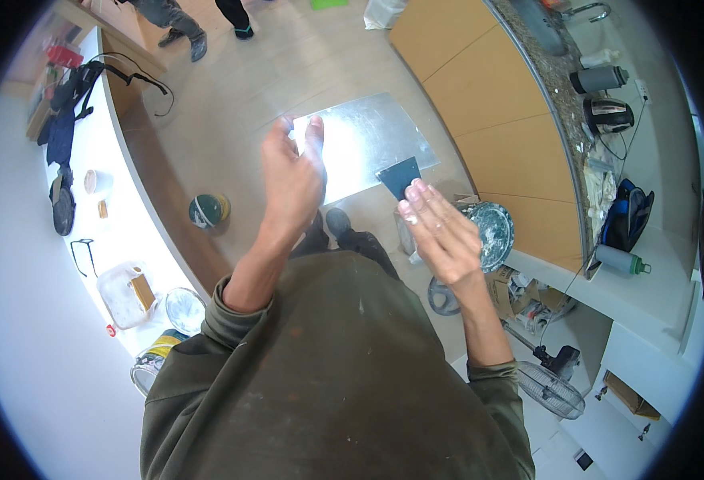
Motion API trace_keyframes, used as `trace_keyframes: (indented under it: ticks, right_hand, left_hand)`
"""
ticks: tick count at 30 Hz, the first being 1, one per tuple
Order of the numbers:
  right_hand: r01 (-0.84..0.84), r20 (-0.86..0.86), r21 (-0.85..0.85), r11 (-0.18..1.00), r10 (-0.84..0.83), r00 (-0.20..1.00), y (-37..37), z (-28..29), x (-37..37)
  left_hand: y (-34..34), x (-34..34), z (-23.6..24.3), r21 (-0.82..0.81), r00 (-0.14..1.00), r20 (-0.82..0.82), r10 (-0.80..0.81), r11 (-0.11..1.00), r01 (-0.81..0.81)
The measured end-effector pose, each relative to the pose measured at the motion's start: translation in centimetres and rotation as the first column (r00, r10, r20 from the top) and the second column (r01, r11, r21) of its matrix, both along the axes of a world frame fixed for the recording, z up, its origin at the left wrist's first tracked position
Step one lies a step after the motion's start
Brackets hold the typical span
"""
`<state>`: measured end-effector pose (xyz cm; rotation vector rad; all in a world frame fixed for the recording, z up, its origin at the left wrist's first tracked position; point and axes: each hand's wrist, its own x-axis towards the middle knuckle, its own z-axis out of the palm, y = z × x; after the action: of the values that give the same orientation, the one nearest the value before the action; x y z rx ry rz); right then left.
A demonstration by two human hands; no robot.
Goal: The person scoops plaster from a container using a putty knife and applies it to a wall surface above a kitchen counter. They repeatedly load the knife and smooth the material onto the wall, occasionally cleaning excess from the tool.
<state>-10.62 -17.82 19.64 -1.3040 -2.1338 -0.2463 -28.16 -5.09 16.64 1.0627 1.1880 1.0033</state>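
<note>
My left hand [292, 172] grips the upper-left corner of a shiny, flat rectangular sheet [376, 136] between thumb and fingers, holding it out in front of me above the floor. My right hand [440, 232] holds a small dark scraper blade [398, 172] at the sheet's lower-right part, fingers together over it and pale smears on the fingertips. Whether the blade touches the sheet is hard to tell. Below my right hand, partly covered by it, sits a paint-smeared round container [493, 232]. My shoes show beneath the sheet.
A curved white counter [148, 248] with bags, glasses and tubs runs left. A bucket [210, 210] stands on the floor. Right are cabinets [480, 96] under a sink counter with kettle and bottles, plus a fan [552, 392]. Another person's legs [192, 36] appear at top.
</note>
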Motion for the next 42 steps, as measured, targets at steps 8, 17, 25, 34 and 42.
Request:
trace_keyframes:
  ticks: [8, 17, 25, 34, 42]
  right_hand:
    - [0.083, -0.171, 0.068, 0.994, -0.070, 0.983, -3.2, -0.7, -0.4]
    - [-0.004, -0.073, -0.010, 1.000, 0.003, 0.997, -1.6, 1.7, 0.3]
    - [0.050, -0.158, -0.143, 0.988, -0.073, 0.985, -4.1, 1.9, 0.3]
    - [0.090, -0.018, 0.003, 0.996, -0.090, 0.996, -7.0, -1.6, 3.0]
    - [0.116, -0.196, 0.116, 0.986, -0.092, 0.976, -9.3, -0.5, 10.8]
  left_hand:
    - [-1.1, 0.6, 1.2, 0.028, 1.000, -0.010, 0.024, 0.999, -0.024]
    - [-2.8, 0.1, 1.5, 0.137, 0.988, -0.150, -0.040, 0.989, 0.061]
    - [-3.7, 1.0, -0.9, 0.085, 0.990, -0.141, -0.012, 0.996, 0.024]
    - [-4.7, 4.7, 0.5, -0.046, 0.996, 0.027, -0.079, 0.996, 0.080]
    - [-6.8, 11.4, 2.2, 0.065, 0.991, -0.130, -0.013, 0.998, 0.022]
